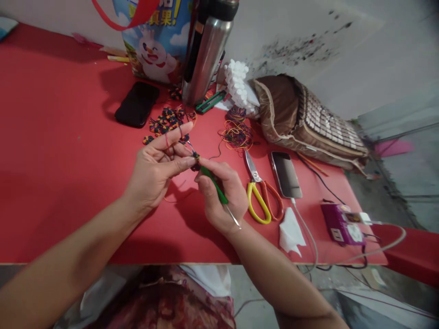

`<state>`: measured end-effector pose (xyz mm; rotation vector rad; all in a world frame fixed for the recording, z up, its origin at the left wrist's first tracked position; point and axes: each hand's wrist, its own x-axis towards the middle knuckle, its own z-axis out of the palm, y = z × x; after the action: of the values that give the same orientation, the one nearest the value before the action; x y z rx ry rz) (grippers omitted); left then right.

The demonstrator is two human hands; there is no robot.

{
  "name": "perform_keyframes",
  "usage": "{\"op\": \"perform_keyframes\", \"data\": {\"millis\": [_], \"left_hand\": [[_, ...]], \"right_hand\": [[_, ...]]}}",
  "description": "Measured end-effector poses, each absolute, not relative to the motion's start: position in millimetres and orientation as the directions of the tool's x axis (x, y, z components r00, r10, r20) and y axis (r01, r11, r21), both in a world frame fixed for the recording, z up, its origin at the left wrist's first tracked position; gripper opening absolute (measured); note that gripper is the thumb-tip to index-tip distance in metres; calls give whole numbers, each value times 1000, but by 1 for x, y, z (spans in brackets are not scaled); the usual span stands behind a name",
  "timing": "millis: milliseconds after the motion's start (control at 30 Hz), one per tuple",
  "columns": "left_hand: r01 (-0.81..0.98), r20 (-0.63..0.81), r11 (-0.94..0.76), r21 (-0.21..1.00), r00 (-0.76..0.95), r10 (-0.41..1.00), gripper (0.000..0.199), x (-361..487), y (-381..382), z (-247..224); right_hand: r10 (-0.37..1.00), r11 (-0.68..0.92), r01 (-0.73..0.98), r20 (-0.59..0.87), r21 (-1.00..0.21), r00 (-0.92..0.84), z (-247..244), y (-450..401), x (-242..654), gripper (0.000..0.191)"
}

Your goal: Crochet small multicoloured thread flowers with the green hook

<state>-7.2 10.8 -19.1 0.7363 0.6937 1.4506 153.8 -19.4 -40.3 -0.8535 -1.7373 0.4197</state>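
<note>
Thumb and fingers of my left hand (161,164) pinch a small dark crochet piece (195,157), with yarn looped round the raised index finger. My right hand (224,194) grips a crochet hook (215,185) by its green handle, and its metal tip meets the piece near my left thumb. Behind my left hand lies a pile of small crocheted pieces (168,121) in dark, orange and red yarn. A loose tangle of multicoloured yarn (237,132) rests further right. Scissors (257,189) with one yellow and one red handle lie right of my right hand.
A steel thermos (209,55) and a printed bag (156,50) stand at the back of the red table (61,151). A black phone (137,104), a green cutter (211,102), a charging phone (286,174), a tissue (291,233), a purple power strip (343,224) and a brown cushion (308,119) surround the work.
</note>
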Motion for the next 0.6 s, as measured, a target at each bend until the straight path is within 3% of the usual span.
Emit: {"op": "perform_keyframes", "data": {"millis": [200, 600], "left_hand": [[-597, 10, 12, 802, 33, 999, 48, -12, 12, -13], [-611, -66, 124, 782, 116, 991, 51, -18, 15, -5]], "right_hand": [[741, 670, 218, 653, -709, -154, -37, -15, 161, 32], [661, 750, 151, 724, -644, -198, -31, -4, 169, 38]]}}
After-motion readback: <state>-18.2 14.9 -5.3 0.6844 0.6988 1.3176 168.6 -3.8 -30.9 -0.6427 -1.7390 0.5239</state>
